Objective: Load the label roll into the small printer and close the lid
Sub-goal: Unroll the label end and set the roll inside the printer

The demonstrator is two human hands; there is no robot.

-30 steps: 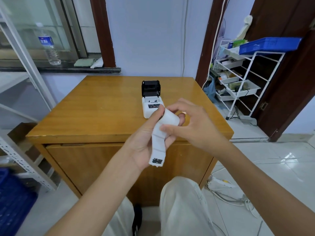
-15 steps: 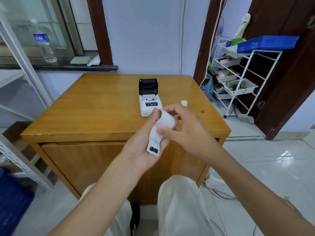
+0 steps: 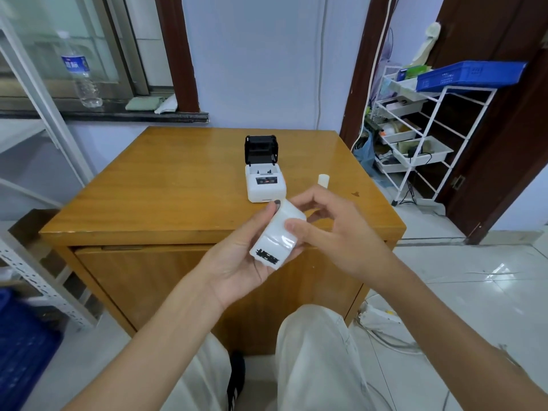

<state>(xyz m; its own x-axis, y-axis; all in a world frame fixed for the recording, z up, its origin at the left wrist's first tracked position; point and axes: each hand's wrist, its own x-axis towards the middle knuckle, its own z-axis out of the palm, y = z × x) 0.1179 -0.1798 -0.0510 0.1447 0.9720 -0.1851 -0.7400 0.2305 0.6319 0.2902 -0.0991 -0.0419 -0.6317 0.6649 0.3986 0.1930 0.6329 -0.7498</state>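
Note:
A white label roll sits between both hands just in front of the table's near edge. Its loose end, with black print on it, hangs down a short way. My left hand cups the roll from below and the left. My right hand pinches its right side with thumb and fingers. The small white printer stands on the wooden table beyond the hands. Its black lid is tipped up and open, and the paper bay shows empty.
A small white cylinder stands on the table right of the printer. A white wire rack with trays and a blue basket is at the right. A water bottle stands on the window sill. A metal shelf frame is at the left.
The hanging tail of labels has become shorter, wound back onto the roll. Both hands stayed on the roll in front of the printer.

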